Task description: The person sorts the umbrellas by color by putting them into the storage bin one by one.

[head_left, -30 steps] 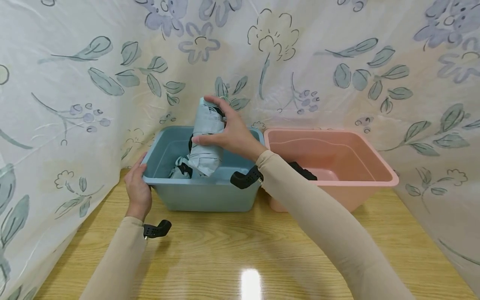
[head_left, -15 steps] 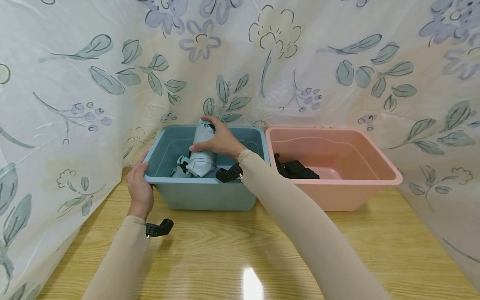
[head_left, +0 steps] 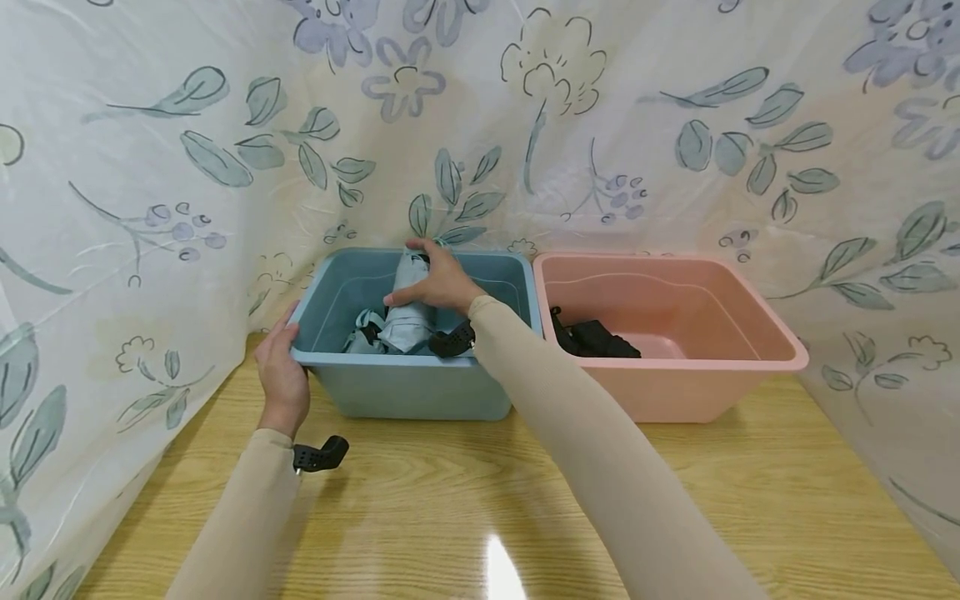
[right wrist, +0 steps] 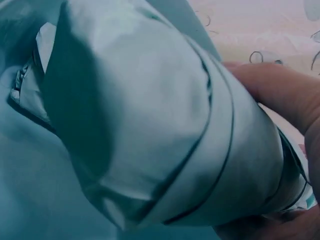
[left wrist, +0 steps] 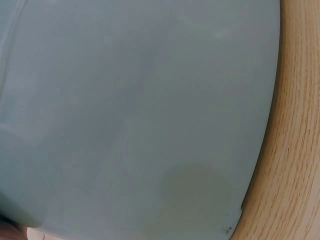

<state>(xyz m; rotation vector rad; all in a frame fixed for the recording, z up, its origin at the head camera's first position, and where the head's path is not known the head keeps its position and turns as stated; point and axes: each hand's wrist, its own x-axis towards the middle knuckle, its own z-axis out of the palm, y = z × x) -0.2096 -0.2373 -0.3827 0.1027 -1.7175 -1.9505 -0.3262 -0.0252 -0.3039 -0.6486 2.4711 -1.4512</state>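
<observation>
My right hand [head_left: 444,282] grips a light-blue folded umbrella [head_left: 411,321], thumb on one side and fingers at its upper end. The umbrella leans inside the blue bin [head_left: 420,387], its lower end down near the front wall. In the right wrist view, the umbrella's wrapped folds [right wrist: 150,100] fill the middle. Beside it in the bin lies a smaller light-blue and black cloth bundle [head_left: 366,333], partly hidden. My left hand [head_left: 281,371] holds the bin's left rim. The left wrist view is mostly the bin's outer wall [left wrist: 150,100].
A pink bin [head_left: 675,392] stands right beside the blue one, with a black cloth item [head_left: 596,337] at its front left. Both sit on a wooden table [head_left: 420,500]. Behind and at the sides hangs a flowered sheet [head_left: 300,50].
My right hand has lowered the umbrella from above the blue bin down into it, mostly in the first half second. The left hand stays on the rim.
</observation>
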